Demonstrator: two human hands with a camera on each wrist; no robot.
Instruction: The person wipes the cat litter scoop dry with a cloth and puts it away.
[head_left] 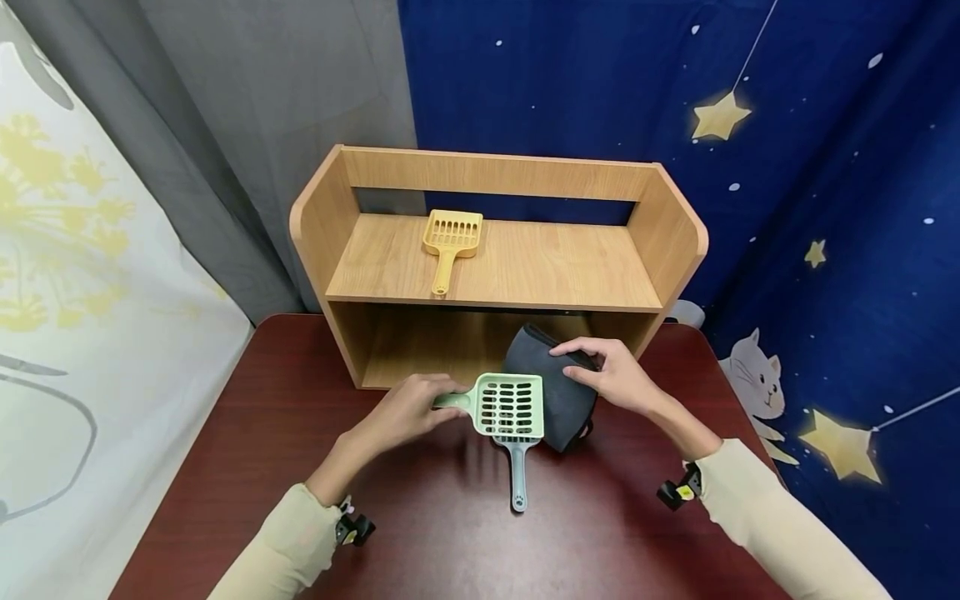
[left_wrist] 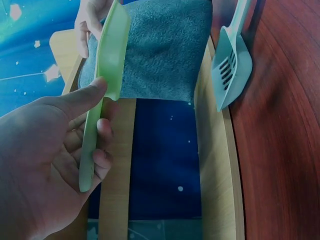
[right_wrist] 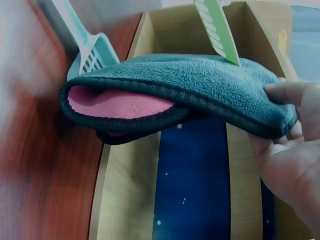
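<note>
My left hand [head_left: 411, 410] grips the handle of a green slotted litter scoop [head_left: 510, 403], its slotted head pointing right. In my right hand [head_left: 611, 373] is the edge of a folded grey cloth [head_left: 553, 385], pinched between thumb and fingers. The right wrist view shows the cloth's dark border and pink inner side [right_wrist: 120, 102]. The green scoop's head overlaps the cloth's left part in the head view. A blue-grey litter scoop [head_left: 517, 475] lies on the table, its head partly hidden under the green one, handle toward me.
A two-tier wooden shelf [head_left: 555, 267] stands at the back of the dark red table [head_left: 285, 467]. On its upper board lies a yellow litter scoop [head_left: 453, 237], handle toward the front. Grey and blue curtains [head_left: 555, 75] hang behind.
</note>
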